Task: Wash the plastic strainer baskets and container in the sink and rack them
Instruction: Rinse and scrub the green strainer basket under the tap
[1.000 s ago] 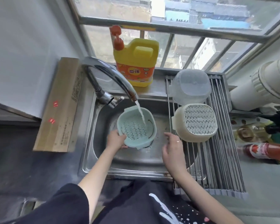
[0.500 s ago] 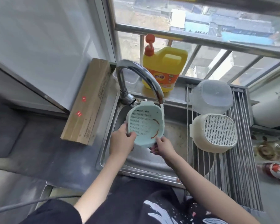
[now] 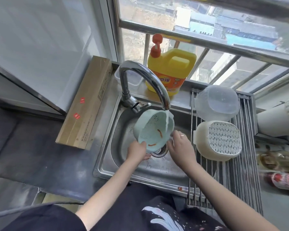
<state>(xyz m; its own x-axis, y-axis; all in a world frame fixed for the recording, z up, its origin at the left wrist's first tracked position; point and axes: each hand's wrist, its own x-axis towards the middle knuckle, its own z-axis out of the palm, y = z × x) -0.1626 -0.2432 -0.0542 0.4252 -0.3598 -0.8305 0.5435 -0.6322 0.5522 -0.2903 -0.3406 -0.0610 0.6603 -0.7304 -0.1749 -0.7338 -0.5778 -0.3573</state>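
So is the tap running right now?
On. A stream of water falls from the faucet spout into the tilted green strainer basket.

The red-labelled bottle (image 3: 285, 180) (blurred, perhaps sauce) is cut off by the right edge.

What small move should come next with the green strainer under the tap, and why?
Probably turn the green strainer basket so the water stream hits the two orange scraps clinging inside it. The left hand grips its lower rim, the right hand is at its side, and the stream runs down the wall beside them.
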